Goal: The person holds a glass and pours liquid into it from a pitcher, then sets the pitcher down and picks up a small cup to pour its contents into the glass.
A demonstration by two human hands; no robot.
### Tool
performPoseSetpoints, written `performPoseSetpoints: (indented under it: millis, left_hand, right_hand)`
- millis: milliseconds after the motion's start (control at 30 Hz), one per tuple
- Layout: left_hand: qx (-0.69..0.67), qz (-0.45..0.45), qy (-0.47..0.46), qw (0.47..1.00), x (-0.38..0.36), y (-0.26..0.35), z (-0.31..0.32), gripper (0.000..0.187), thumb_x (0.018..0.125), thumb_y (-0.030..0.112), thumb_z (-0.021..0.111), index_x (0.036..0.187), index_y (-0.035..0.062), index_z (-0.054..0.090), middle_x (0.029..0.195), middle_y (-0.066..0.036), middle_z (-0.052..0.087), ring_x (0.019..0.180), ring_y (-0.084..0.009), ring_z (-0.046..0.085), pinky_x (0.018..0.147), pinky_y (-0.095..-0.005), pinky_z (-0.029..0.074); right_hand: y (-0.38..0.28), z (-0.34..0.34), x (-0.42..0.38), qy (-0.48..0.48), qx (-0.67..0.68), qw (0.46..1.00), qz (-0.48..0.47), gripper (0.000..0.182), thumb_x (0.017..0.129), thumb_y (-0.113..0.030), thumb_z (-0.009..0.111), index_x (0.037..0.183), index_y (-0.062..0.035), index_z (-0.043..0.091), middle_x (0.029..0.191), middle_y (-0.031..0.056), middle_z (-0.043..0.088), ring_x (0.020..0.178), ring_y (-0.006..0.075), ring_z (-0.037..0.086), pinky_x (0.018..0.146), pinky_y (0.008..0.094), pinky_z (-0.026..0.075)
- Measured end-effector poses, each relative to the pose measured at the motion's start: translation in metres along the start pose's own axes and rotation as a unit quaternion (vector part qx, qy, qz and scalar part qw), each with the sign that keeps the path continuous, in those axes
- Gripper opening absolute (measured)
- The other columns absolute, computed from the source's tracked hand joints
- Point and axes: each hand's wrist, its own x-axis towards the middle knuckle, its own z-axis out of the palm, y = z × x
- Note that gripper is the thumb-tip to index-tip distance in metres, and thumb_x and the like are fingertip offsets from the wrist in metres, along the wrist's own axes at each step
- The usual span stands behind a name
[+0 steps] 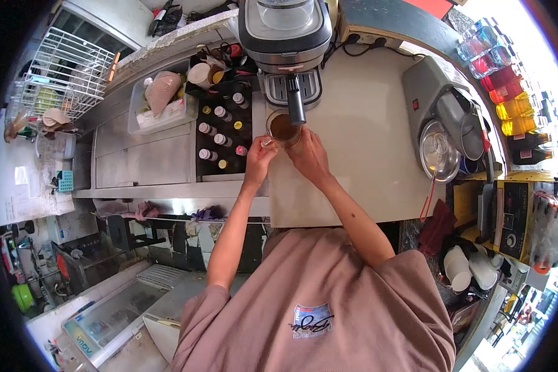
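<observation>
A clear glass mug (283,130) with brown liquid stands on the pale counter (359,161), just below the black portafilter handle (295,100) of the espresso machine (286,38). My left hand (258,159) pinches the mug's handle on its left side. My right hand (309,155) touches the mug's near right side, fingers curled against the glass.
Left of the mug, a black tray (223,130) holds several capped bottles. A plastic tub (161,102) with a bag sits further left, beside a white wire rack (65,71). A grey sealing machine (443,115) stands at right, with coloured drink bottles (505,87) behind it.
</observation>
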Motion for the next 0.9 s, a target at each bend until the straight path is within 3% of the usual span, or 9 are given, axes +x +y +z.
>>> performPoseSetpoints:
  millis: [133, 267, 433, 467, 500, 600, 800, 900]
  left_hand:
    - [0.002, 0.033, 0.027, 0.999, -0.016, 0.001, 0.008, 0.05, 0.09, -0.004, 0.06, 0.138, 0.0004, 0.044, 0.135, -0.012, 0.054, 0.129, -0.0208, 0.053, 0.109, -0.0344, 0.042]
    - [0.046, 0.056, 0.067, 0.995, -0.031, 0.01, 0.017, 0.05, 0.091, -0.003, 0.059, 0.138, -0.0004, 0.043, 0.14, -0.014, 0.051, 0.129, -0.0245, 0.054, 0.109, -0.034, 0.041]
    - [0.092, -0.013, 0.132, 0.987, -0.057, 0.011, 0.02, 0.048, 0.094, 0.001, 0.056, 0.14, 0.0006, 0.042, 0.144, -0.015, 0.046, 0.127, -0.0282, 0.056, 0.098, -0.0346, 0.049]
    - [0.094, 0.005, 0.155, 0.983, -0.061, 0.005, 0.02, 0.045, 0.094, 0.003, 0.056, 0.137, 0.0013, 0.045, 0.139, -0.013, 0.049, 0.116, -0.0236, 0.061, 0.085, -0.0322, 0.053]
    - [0.095, 0.004, 0.149, 0.984, -0.065, 0.005, 0.021, 0.045, 0.094, 0.003, 0.056, 0.137, 0.0013, 0.045, 0.139, -0.013, 0.049, 0.116, -0.0236, 0.061, 0.085, -0.0322, 0.053]
    - [0.155, -0.019, 0.164, 0.974, -0.08, 0.005, 0.024, 0.035, 0.094, 0.006, 0.06, 0.128, 0.0029, 0.053, 0.119, -0.008, 0.059, 0.089, -0.0132, 0.062, 0.068, -0.0271, 0.052]
    - [0.175, -0.053, 0.097, 0.978, -0.103, 0.002, 0.044, 0.016, 0.094, 0.008, 0.061, 0.109, 0.0025, 0.064, 0.092, -0.002, 0.065, 0.077, -0.0093, 0.06, 0.068, -0.0252, 0.05]
    - [0.2, -0.046, 0.056, 0.977, -0.108, -0.002, 0.067, 0.011, 0.097, 0.012, 0.061, 0.105, 0.0055, 0.065, 0.088, 0.001, 0.064, 0.077, -0.0076, 0.061, 0.066, -0.0236, 0.048]
  right_hand:
    - [0.004, -0.002, -0.007, 0.005, -0.005, 1.0, -0.019, 0.057, 0.08, -0.006, 0.072, 0.131, -0.0002, 0.048, 0.125, 0.0194, 0.059, 0.113, 0.0398, 0.057, 0.094, 0.0461, 0.051]
    - [0.01, -0.001, -0.019, 0.008, -0.003, 1.0, -0.013, 0.063, 0.08, -0.004, 0.071, 0.136, 0.0005, 0.044, 0.127, 0.0218, 0.058, 0.118, 0.0406, 0.055, 0.097, 0.046, 0.049]
    - [0.01, -0.015, -0.036, -0.021, -0.002, 0.999, 0.029, 0.065, 0.082, -0.006, 0.071, 0.14, 0.0008, 0.042, 0.131, 0.0221, 0.056, 0.123, 0.0393, 0.053, 0.103, 0.0449, 0.046]
    - [0.01, -0.019, -0.041, -0.03, -0.001, 0.999, 0.043, 0.064, 0.084, -0.008, 0.071, 0.141, 0.0, 0.042, 0.135, 0.0207, 0.055, 0.126, 0.038, 0.052, 0.105, 0.0441, 0.044]
    - [0.012, -0.022, -0.046, -0.026, -0.002, 0.999, 0.046, 0.064, 0.084, -0.008, 0.071, 0.141, 0.0, 0.042, 0.135, 0.0207, 0.055, 0.126, 0.038, 0.052, 0.105, 0.0441, 0.044]
    - [0.018, -0.033, -0.066, -0.003, -0.003, 1.0, 0.008, 0.062, 0.083, -0.005, 0.07, 0.138, 0.0006, 0.043, 0.129, 0.0228, 0.057, 0.121, 0.04, 0.054, 0.101, 0.0465, 0.047]
    - [0.036, -0.068, -0.111, -0.036, 0.038, 0.996, 0.066, 0.059, 0.086, -0.007, 0.069, 0.14, -0.004, 0.045, 0.134, 0.0187, 0.057, 0.123, 0.0352, 0.056, 0.102, 0.0425, 0.047]
    - [0.041, -0.092, -0.14, -0.026, 0.077, 0.994, 0.069, 0.055, 0.089, -0.007, 0.068, 0.139, -0.0048, 0.046, 0.133, 0.0172, 0.059, 0.121, 0.0325, 0.058, 0.098, 0.0402, 0.05]
